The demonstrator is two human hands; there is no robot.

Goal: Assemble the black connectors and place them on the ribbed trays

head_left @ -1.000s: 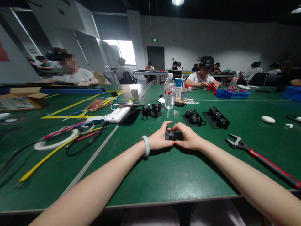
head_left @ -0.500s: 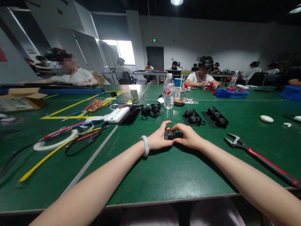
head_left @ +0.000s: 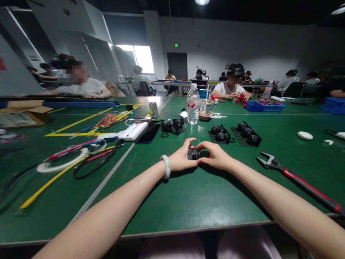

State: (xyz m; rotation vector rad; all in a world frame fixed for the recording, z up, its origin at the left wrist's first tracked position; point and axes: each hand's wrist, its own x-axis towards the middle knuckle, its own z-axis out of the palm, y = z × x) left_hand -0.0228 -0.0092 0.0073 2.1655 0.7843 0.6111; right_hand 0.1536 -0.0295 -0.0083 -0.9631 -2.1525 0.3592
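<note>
A small black ridged fitting, which looks like a cable gland [head_left: 193,154], is held between both hands above the green table. My left hand [head_left: 181,158], with a pale bangle at the wrist, grips its left side with thumb and fingers. From the right, my right hand [head_left: 214,155] closes its thumb and fingertips around the other end. Fingers cover part of the fitting. Just beyond are similar black fittings on a dark grid plate [head_left: 221,135], with more on a second grid plate [head_left: 246,134]. A black ring nut [head_left: 164,135] lies near another black cluster [head_left: 173,126].
An adjustable wrench [head_left: 299,182] with a red and black handle lies at the right. A water bottle [head_left: 193,105] and a plastic cup [head_left: 206,107] stand ahead. Cables [head_left: 54,189], a tape roll [head_left: 63,164] and a white power bank [head_left: 134,131] lie left. Other people sit beyond.
Both hands keep the same hold on the black cable gland. Only a very slight shift of the whole view shows.
</note>
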